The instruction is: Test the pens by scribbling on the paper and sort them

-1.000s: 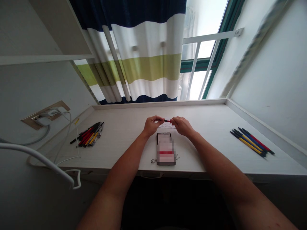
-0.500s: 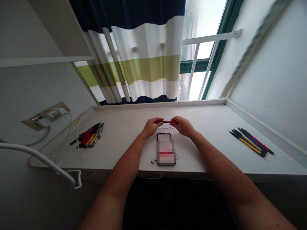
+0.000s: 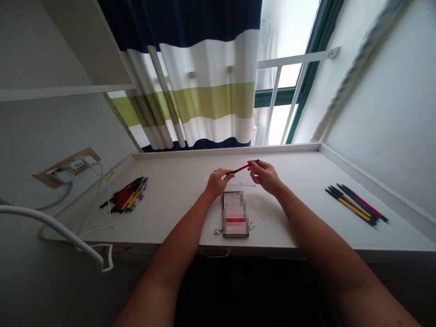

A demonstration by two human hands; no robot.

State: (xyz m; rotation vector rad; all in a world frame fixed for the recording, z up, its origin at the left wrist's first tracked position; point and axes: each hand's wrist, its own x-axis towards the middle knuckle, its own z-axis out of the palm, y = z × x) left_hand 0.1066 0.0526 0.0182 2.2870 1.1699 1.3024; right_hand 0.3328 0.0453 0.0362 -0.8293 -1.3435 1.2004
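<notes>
On our desk [image 3: 177, 181], a phone [image 3: 235, 215] lies before a paper [image 3: 242, 180]. Pen parts [image 3: 127, 195] lie left, pens [image 3: 357, 203] right (near the wall [image 3: 384, 127]).

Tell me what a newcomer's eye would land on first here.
Probably the navy, white and green striped curtain hanging beyond the desk. Next, the red-and-black pen held between the left hand and right hand at the middle, then the pen row on the desk's right.

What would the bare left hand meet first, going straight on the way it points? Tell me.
Past the slim red-and-black cylindrical pen it holds, the left hand would likely meet the bare right hand first, at the pen's other end, though one view leaves depth unclear.
</notes>
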